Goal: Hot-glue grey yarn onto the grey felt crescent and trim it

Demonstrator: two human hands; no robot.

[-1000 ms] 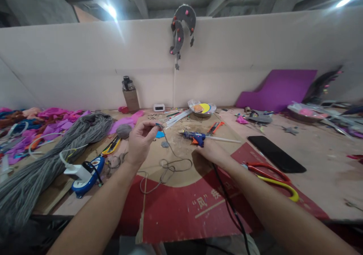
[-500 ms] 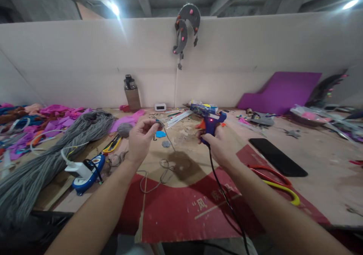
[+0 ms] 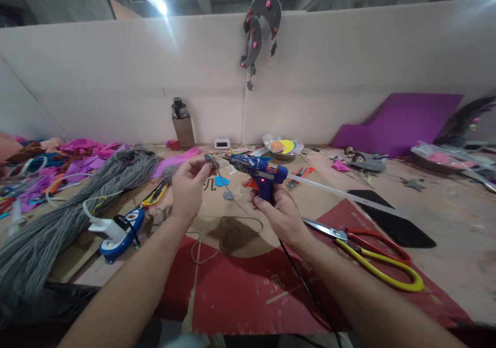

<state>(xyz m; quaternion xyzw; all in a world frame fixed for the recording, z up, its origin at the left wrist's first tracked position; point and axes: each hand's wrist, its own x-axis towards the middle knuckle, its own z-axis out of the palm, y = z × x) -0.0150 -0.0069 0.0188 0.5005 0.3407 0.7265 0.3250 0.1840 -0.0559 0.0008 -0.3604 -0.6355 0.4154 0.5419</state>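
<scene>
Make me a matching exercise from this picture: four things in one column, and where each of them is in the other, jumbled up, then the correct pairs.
Things
1. Glue gun
2. Scissors
3. Purple sheet
4. Grey crescent ornament

Places
A. Hanging high on the pale wall
B. In the right hand
C. At the back of the table, toward the right
D. Lying on the red board

Pairs: 1-B, 2-D, 3-C, 4-A

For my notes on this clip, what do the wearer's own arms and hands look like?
The left hand and right hand are ungloved, and no ring, watch or bracelet can be made out. The left forearm and right forearm are bare, with no sleeve in view and no distinct marking that I can see.
</scene>
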